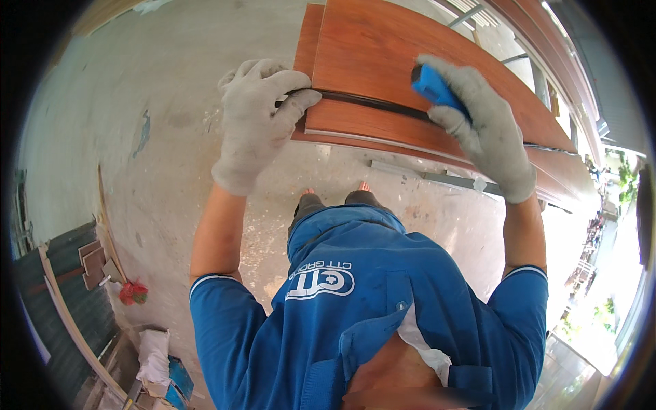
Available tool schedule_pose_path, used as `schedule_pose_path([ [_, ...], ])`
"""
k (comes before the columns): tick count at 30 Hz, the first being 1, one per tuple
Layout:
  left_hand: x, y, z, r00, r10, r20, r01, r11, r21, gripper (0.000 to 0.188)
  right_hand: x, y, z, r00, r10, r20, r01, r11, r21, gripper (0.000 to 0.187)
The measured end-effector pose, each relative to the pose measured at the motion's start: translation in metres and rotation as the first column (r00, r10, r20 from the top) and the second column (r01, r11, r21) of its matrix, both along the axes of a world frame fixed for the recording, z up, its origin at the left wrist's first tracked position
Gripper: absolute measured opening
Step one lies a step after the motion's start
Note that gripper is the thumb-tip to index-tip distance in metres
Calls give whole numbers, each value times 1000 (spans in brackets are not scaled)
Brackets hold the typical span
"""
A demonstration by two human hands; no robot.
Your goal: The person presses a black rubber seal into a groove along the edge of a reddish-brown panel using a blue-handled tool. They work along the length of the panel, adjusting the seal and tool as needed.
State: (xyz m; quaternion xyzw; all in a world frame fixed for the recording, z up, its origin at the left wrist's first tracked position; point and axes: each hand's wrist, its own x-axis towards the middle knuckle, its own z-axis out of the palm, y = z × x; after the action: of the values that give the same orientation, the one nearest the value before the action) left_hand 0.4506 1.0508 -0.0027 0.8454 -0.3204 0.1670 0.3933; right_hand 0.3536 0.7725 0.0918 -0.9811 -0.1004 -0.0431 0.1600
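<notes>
My left hand (263, 123), in a pale grey work glove, pinches one end of a long, thin black strip (372, 104) between thumb and fingers. The strip runs to the right across a stack of reddish-brown wood-look boards (403, 55), along the edge between a wide board and a narrower plank (376, 121). My right hand (485, 123), gloved alike, is closed around a blue handheld tool (436, 87) with a dark end, above the boards. What kind of tool it is does not show. My right hand hides part of the strip.
Under the boards' near side, a grey metal bar (454, 180) crosses above the concrete floor (171, 123). Metal framing (540, 75) stands at the far right. At lower left are a red bundle (133, 292), a white sack (154, 355) and a dark corrugated sheet (68, 307).
</notes>
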Motion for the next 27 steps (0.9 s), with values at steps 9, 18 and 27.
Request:
schedule_pose_path([
  [9,5,6,6,895,-211,-393,108,957,-270,15,-29,8,-26,984,129,122,-110,982,-151,35],
  [18,13,8,-1,905,-246,-347,163,954,-251,20,-23,17,-25,989,122,82,-92,947,-307,19],
  [27,15,6,-5,735,-295,-611,30,914,-405,32,-7,50,-32,979,194,68,-156,915,-373,30],
])
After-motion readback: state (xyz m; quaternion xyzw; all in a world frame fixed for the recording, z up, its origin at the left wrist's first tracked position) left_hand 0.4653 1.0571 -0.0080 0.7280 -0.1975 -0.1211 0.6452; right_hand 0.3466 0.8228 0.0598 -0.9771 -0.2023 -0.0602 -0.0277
